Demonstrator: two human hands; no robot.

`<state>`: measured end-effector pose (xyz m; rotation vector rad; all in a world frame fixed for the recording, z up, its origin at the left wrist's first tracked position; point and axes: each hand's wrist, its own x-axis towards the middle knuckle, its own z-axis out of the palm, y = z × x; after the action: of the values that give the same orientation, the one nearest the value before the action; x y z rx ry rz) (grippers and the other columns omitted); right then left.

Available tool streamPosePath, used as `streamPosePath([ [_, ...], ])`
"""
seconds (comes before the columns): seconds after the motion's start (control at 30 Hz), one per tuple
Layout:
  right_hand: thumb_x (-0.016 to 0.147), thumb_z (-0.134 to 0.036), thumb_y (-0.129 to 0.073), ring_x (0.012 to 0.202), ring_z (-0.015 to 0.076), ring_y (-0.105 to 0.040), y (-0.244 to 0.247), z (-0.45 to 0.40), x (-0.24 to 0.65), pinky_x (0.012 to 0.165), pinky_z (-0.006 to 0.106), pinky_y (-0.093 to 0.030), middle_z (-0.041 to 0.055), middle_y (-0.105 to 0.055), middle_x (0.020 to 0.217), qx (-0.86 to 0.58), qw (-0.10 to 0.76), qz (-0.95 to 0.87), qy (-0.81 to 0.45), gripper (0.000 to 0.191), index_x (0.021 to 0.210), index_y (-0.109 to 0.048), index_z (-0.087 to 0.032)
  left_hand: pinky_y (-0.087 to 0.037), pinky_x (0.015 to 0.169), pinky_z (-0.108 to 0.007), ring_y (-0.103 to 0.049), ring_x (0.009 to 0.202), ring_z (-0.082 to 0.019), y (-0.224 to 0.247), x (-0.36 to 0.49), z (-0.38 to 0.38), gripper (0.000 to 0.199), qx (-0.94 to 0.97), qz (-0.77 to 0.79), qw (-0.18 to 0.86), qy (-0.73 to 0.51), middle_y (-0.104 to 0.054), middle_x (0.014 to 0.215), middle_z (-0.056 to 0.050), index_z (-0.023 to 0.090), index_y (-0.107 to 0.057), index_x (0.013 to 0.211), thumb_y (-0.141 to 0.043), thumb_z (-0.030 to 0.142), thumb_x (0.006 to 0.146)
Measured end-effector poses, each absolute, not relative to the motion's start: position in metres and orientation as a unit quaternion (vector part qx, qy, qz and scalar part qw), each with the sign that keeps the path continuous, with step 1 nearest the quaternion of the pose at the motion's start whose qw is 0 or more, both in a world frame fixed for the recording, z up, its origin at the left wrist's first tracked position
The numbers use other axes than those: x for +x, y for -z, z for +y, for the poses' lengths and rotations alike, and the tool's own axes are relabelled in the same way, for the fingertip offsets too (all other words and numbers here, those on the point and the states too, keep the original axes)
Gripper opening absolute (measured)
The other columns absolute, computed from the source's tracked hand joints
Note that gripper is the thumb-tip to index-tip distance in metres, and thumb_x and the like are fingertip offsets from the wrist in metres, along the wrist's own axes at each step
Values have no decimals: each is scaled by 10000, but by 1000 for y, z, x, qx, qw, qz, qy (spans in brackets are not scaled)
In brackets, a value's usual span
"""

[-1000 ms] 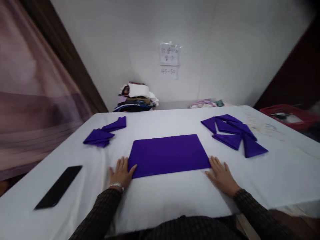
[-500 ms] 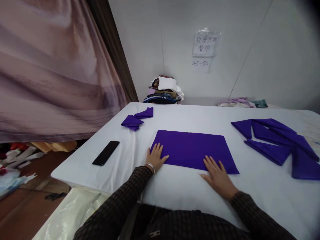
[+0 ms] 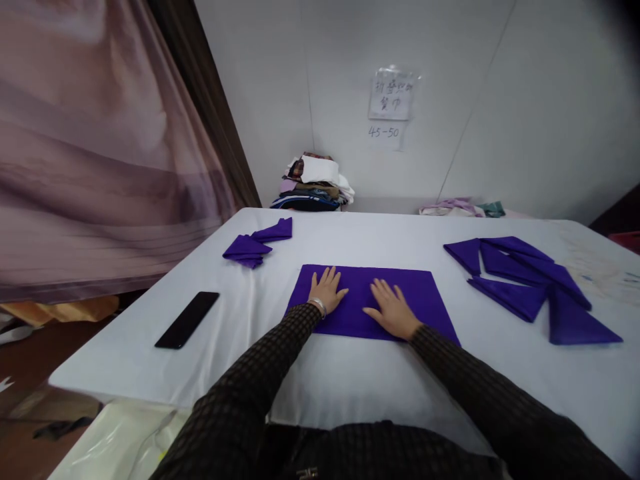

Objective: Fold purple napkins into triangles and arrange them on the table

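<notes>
Left hand point(image 3: 326, 293) at eleven o'clock and right hand point(image 3: 394, 312) at twelve, both spread, gripping nothing, could wrinkle the purple cloth point(image 3: 423, 300) by pressing unevenly.

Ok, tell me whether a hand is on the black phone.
No, the left hand and the right hand both rest on the purple cloth, and the black phone lies apart on the white tablecloth.

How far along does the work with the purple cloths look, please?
The folded purple cloths on the left and angular purple cloths on the right look done. In hand is the flat, rectangular purple cloth, beneath the spread left hand and right hand. Probably left: folding it further, as it lacks their angular shape.
</notes>
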<state>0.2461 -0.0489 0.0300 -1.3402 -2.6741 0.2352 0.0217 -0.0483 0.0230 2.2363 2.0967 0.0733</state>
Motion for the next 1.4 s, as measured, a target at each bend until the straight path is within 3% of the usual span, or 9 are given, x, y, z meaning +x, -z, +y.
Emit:
streamPosePath([
  [0.2, 896, -605, -237, 1365, 258, -186, -15, -1, 196, 1077, 473, -110, 151, -261, 1476, -431, 64, -895, -96, 725, 1395, -319, -86, -77, 1100, -534, -99, 1393, -268, -6, 22, -24, 721, 701, 710, 61, -19, -180, 1519, -81, 173, -242, 1429, -167, 618, 867],
  [0.33, 915, -580, -156, 1364, 264, -177, -8, 21, 255, 1062, 497, -110, 150, -258, 1477, -482, 72, -869, -84, 710, 1395, -306, -80, -77, 1101, -535, -101, 1394, -262, -1, 17, -25, 742, 704, 707, 58, -28, -177, 1520, -72, 184, -243, 1428, -148, 646, 855],
  [0.53, 916, -528, -272, 1353, 318, -202, -9, 43, 352, 1044, 568, -164, 205, -262, 1461, -660, 44, -748, -58, 679, 1384, -320, -39, -86, 1098, -533, -98, 1396, -257, -3, 18, -21, 724, 701, 709, 68, -19, -181, 1519, -78, 193, -249, 1425, -159, 634, 859],
  [0.8, 882, -629, -219, 1380, 250, -147, -7, -2, 280, 1092, 489, -100, 122, -228, 1492, -463, 57, -880, -83, 731, 1425, -277, -143, -81, 1093, -544, -116, 1392, -278, -13, -5, -6, 734, 671, 739, 57, -19, -200, 1510, -103, 168, -282, 1413, -176, 635, 857],
  [1.0, 906, -574, -229, 1378, 245, -156, 3, 15, 326, 1076, 533, -102, 96, -226, 1495, -546, 37, -833, -73, 657, 1418, -291, -167, -103, 1091, -551, -129, 1390, -264, -5, -28, -12, 734, 652, 757, 41, -17, -201, 1510, -94, 168, -279, 1414, -158, 632, 859],
  [1.17, 918, -545, -230, 1354, 309, -209, -8, 4, 371, 1056, 546, -136, 185, -266, 1464, -640, 58, -764, -58, 671, 1393, -331, -81, -120, 1086, -557, -139, 1388, -276, -18, -25, -7, 709, 639, 766, 69, -10, -200, 1508, -109, 161, -278, 1415, -171, 604, 871],
  [1.23, 914, -557, -237, 1358, 321, -186, -15, -19, 360, 1065, 531, -107, 209, -256, 1461, -613, 88, -784, -46, 704, 1387, -333, -45, -139, 1081, -557, -144, 1387, -281, -25, -19, -11, 700, 633, 770, 74, -23, -188, 1509, -125, 145, -270, 1417, -169, 585, 881],
  [1.3, 895, -592, -277, 1375, 266, -154, -19, -46, 334, 1095, 473, -70, 138, -243, 1483, -565, 94, -819, -48, 707, 1406, -314, -104, -135, 1085, -550, -128, 1391, -274, -29, -7, -24, 682, 665, 744, 49, -47, -170, 1514, -121, 155, -267, 1418, -180, 574, 887],
  [1.4, 872, -628, -305, 1380, 270, -131, -19, -82, 290, 1092, 512, -43, 129, -210, 1495, -460, 99, -877, -96, 736, 1423, -283, -141, -96, 1102, -524, -117, 1396, -249, -24, 16, -59, 648, 755, 654, 10, -57, -172, 1518, -73, 215, -271, 1419, -223, 578, 884],
])
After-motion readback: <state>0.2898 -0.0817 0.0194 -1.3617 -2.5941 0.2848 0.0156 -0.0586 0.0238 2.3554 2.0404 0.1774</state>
